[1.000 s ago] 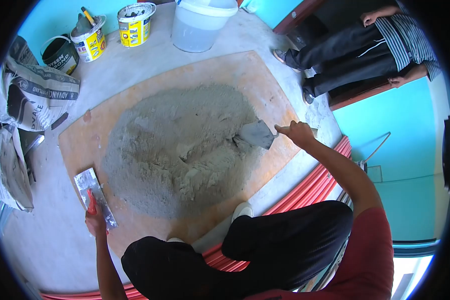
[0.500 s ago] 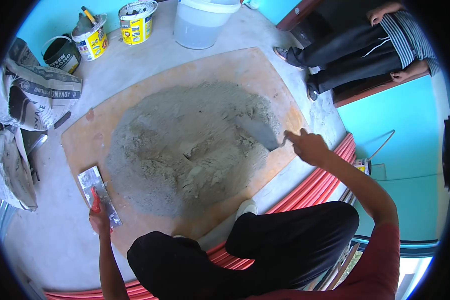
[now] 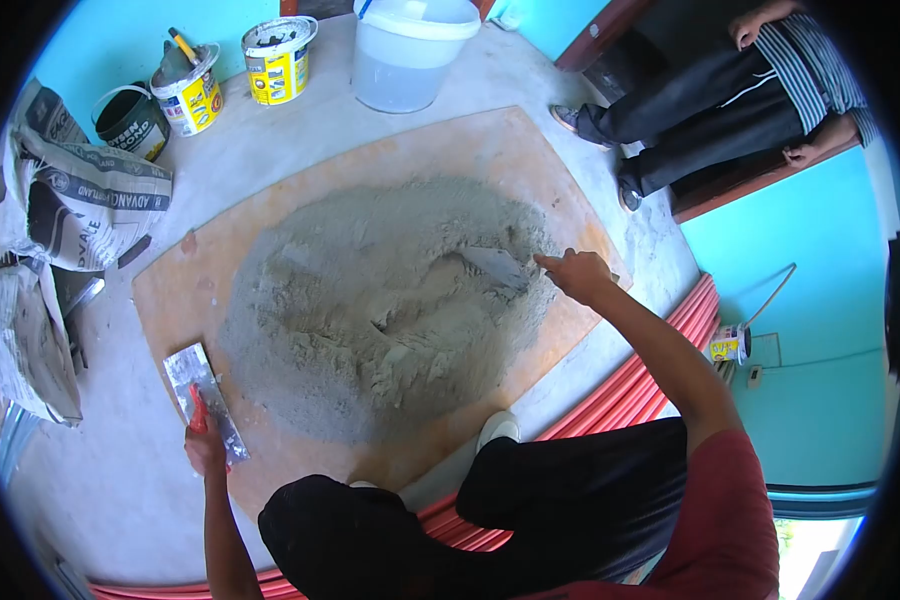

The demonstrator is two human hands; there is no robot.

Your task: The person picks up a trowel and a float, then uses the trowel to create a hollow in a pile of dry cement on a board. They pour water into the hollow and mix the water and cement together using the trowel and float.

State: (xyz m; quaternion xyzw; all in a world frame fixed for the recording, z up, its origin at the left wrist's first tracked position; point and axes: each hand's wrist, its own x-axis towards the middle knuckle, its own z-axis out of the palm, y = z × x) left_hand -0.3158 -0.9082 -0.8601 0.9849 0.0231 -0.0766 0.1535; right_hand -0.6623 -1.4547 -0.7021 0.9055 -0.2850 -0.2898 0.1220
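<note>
A wide heap of grey powder (image 3: 370, 350) lies on a brown board (image 3: 185, 290) on the floor. My right hand (image 3: 578, 275) is closed round the handle of a pointed trowel (image 3: 496, 266), whose blade rests in the heap's right part, partly covered by powder. At the board's left edge, my left hand (image 3: 206, 447) grips the red handle of a flat rectangular trowel (image 3: 208, 400). That trowel's metal plate is beside the heap, stained with grey.
A translucent bucket (image 3: 405, 65), yellow tubs (image 3: 278, 75), a black pail (image 3: 132, 128) and cement bags (image 3: 100, 205) stand beyond and left. Another person (image 3: 710, 95) stands at upper right. Red pipes (image 3: 670, 350) run beside my legs.
My right hand has moved left and slightly up, pushing the pointed trowel's blade into the powder. The left hand still holds the flat trowel. The whole view has shifted slightly.
</note>
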